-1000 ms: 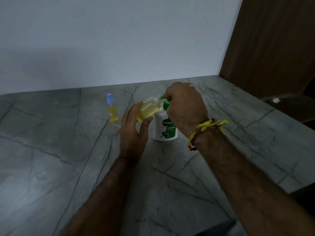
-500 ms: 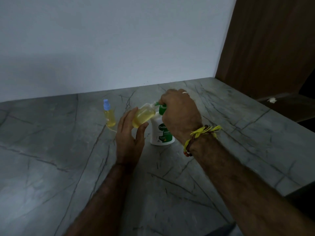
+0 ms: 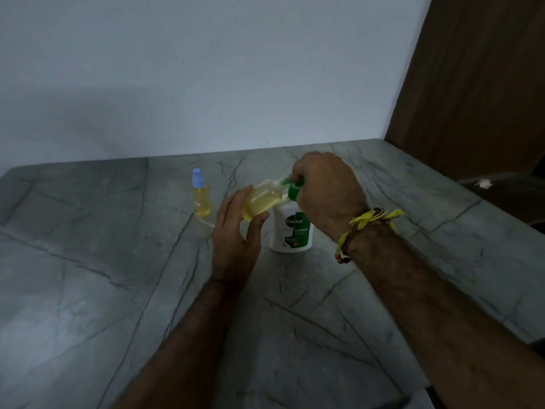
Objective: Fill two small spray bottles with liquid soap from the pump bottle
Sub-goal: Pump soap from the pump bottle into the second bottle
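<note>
I am working in what appears to be a domestic interior, most likely a home counter or utility area. The evidence is as follows: a grey stone-look countertop with dark veining; a plain pale painted wall directly behind it; a dark wood-grain panel, either a door or a cabinet side, at the right. A retail hand-wash pump bottle stands on the counter. The lighting is dim. The specific room cannot be determined.
</note>
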